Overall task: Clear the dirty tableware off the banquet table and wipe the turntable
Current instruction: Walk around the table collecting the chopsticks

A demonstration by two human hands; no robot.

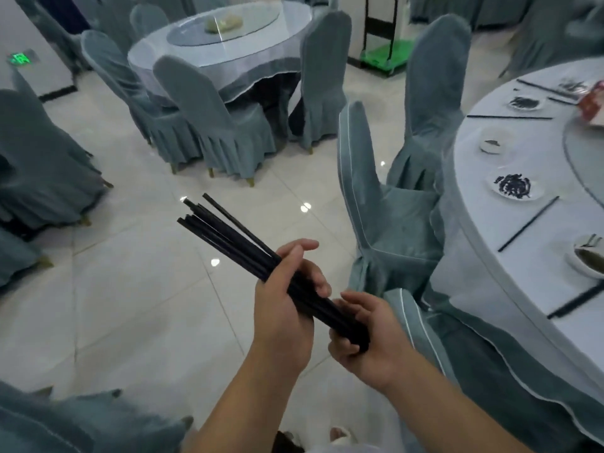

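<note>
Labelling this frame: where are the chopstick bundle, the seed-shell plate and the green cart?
chopstick bundle (228,238), head view, bare sticks.
seed-shell plate (536,192), head view, rim.
green cart (387,58), head view, deck.

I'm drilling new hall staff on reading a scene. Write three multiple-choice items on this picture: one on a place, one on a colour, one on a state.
1. Where is the banquet table with dirty plates?
A. at the right edge
B. at the bottom left
C. behind the green trolley

2. What colour is the bundle of chopsticks?
A. white
B. red
C. black

3. How is the bundle held?
A. lying on the floor
B. gripped by both hands
C. pinched by one hand only

Answers:
1 A: its curved rim fills the right side.
2 C: every stick is black.
3 B: the left hand and right hand both wrap it.
</note>
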